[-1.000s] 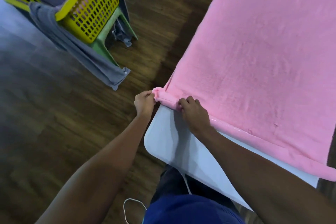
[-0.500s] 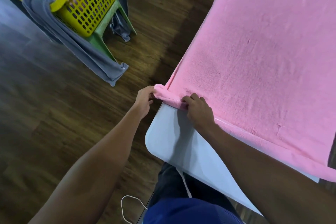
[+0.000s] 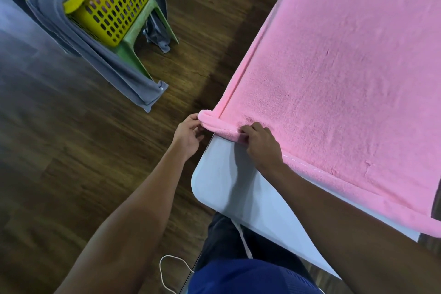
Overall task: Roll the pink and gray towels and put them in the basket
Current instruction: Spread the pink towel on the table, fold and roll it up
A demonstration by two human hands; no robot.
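Starting the roll at the near corner of the pink towel (image 3: 334,74), we have both hands on its first tight turn. The towel lies flat over the white bench (image 3: 222,188), filling the view from the centre out to two o'clock, with its near hem running toward four o'clock. Our left hand (image 3: 188,135), at nine o'clock of the corner, pinches the open end of the small roll. Our right hand (image 3: 261,144), just beside it toward four o'clock, curls its fingers over the rolled hem and pinches it. Only this corner looks turned over, so we judge the rest of the hem needs tucking before we push the roll toward one o'clock, with even pressure so it does not cone. The yellow basket (image 3: 114,5) sits on a green stool (image 3: 137,38) at ten o'clock, well apart, with the gray towel (image 3: 128,81) draped over its rim.
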